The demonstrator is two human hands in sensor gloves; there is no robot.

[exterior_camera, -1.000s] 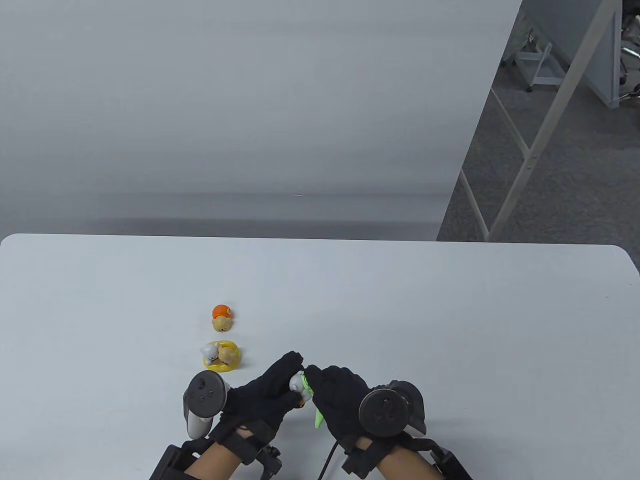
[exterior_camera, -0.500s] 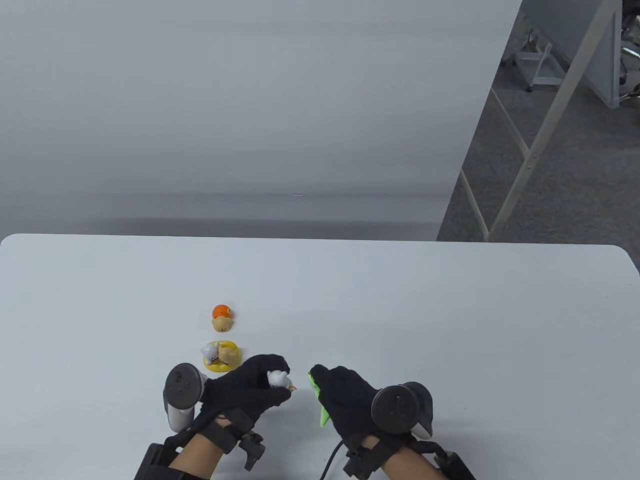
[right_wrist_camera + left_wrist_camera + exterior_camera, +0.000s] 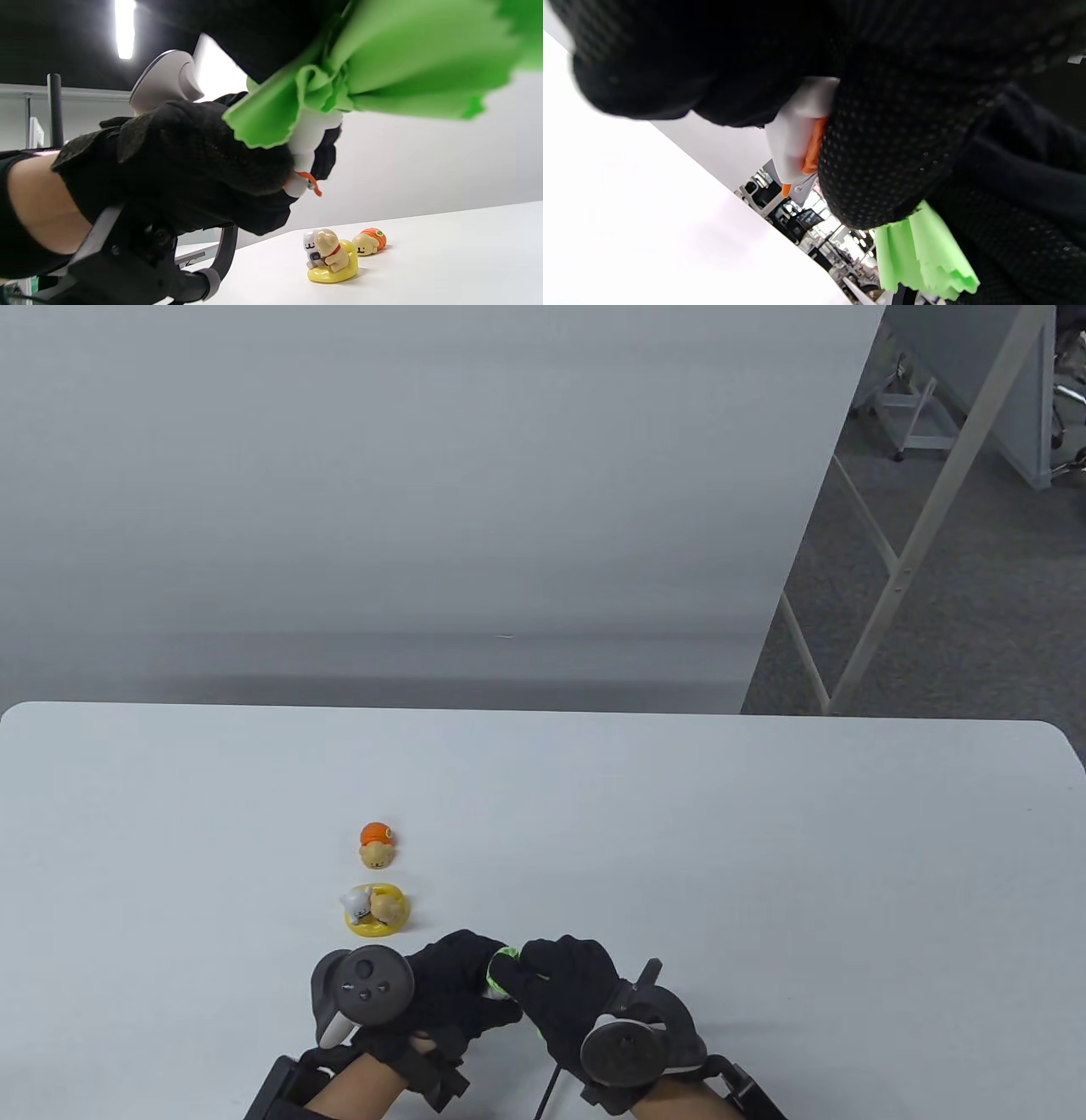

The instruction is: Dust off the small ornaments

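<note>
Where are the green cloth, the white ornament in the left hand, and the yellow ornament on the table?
green cloth (image 3: pixel 407 55): right wrist view, broad fold.
white ornament (image 3: pixel 791 140): left wrist view, white body.
yellow ornament (image 3: pixel 375 925): table view, yellow base rim.
</note>
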